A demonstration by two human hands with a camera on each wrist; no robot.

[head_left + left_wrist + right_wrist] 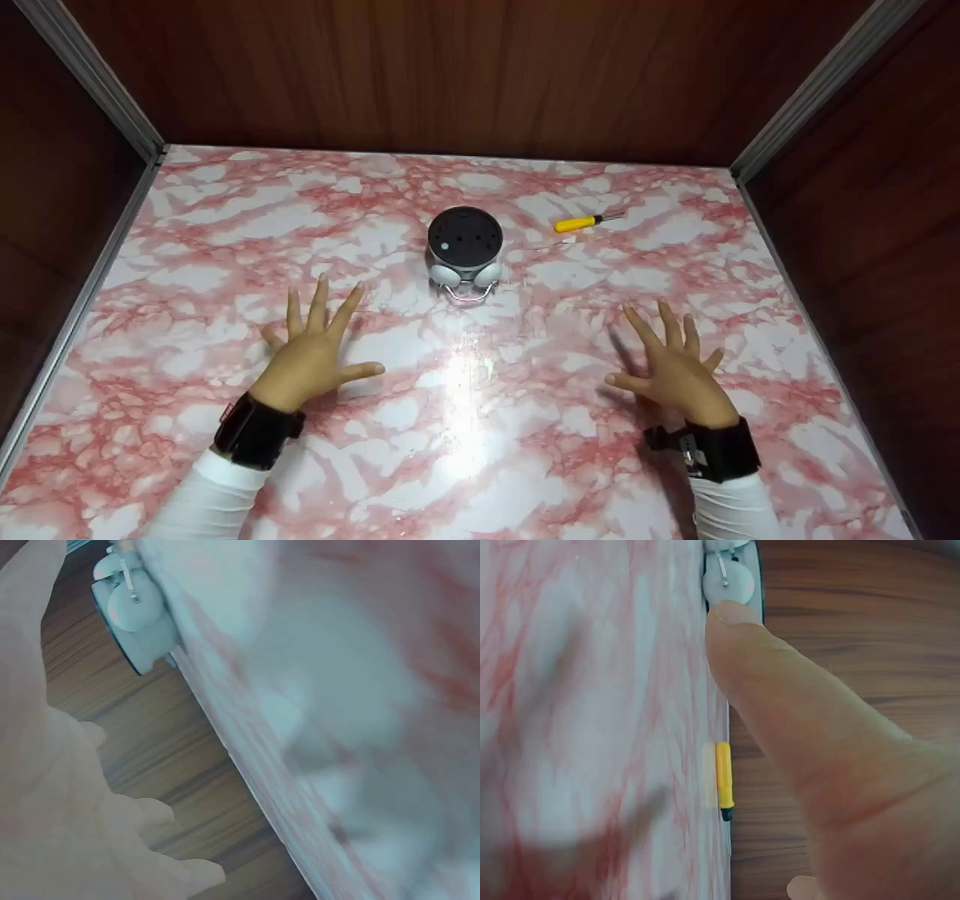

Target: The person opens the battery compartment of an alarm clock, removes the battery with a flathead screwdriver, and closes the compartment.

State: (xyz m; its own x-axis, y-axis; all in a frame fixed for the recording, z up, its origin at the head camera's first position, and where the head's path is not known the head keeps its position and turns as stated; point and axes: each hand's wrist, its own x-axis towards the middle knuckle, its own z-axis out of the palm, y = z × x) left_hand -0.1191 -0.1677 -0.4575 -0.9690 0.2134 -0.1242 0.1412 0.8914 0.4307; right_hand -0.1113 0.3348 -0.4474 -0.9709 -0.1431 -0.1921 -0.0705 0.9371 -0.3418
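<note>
A twin-bell alarm clock [465,236] lies with its black back facing up, its two white bells and wire handle toward me. To its right is a small screwdriver [576,224] with a yellow handle. My left hand [304,364] is spread wide, palm down, to the near left of the clock, holding nothing. On the near right, my right hand [675,371] is likewise spread, apart from both objects. The left wrist view shows the clock's bells [135,604] beyond the hand. In the right wrist view, the thumb partly covers the clock [731,581].
The table [360,465] has a red and white marbled top with a bright glare in the middle. Dark wood panels [450,75] enclose it at the back and both sides, with metal frame strips [82,300] along the side edges.
</note>
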